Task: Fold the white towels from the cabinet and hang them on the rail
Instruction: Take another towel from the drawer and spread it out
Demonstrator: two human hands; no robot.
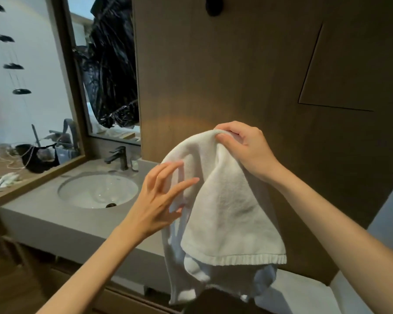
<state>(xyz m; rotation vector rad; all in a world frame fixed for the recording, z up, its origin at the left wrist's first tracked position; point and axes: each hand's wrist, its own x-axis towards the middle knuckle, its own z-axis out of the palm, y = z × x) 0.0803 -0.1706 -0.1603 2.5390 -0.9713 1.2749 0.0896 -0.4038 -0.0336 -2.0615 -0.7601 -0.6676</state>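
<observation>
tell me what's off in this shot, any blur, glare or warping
Head view: dim overall, with a warm glow on the wooden wall panel above the white towel; the far left edge is smeared, its dark hanging shapes blurred; the wooden frame leans, likely wide-angle distortion; small glints in the sink basin; the towel's weave and the right hand look sharp.

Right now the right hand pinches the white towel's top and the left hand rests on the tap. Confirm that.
Not the tap: the head view shows the left hand, fingers spread, at the side of the white towel. The right hand does pinch its top.
</observation>
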